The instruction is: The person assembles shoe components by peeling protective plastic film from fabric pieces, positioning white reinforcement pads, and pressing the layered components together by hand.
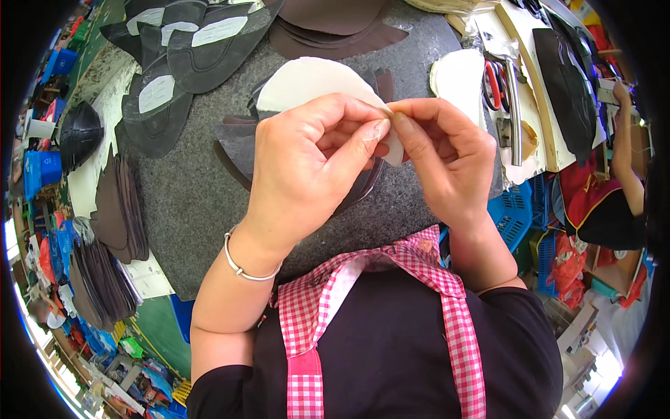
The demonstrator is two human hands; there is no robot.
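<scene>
Both my hands meet over the dark stone slab, pinching the edge of a cream, half-round sheet piece (pixel 317 78). My left hand (pixel 307 157) has its thumb and fingers closed on the piece, partly covering it. Close beside it, my right hand (pixel 447 150) pinches the same edge between thumb and forefinger. Beneath my hands lie dark shoe-upper pieces (pixel 237 143), mostly hidden by my left hand. To the right of the sheet rests a stack of similar cream pieces (pixel 457 77).
Black upper pieces with white patches (pixel 216 49) overlap at the far left of the slab (pixel 188 216). Brown sheets (pixel 328 28) are stacked at the back. Red-handled scissors (pixel 494 84) and a metal rod (pixel 515 119) lie right. Another person's arm (pixel 623 140) shows at far right.
</scene>
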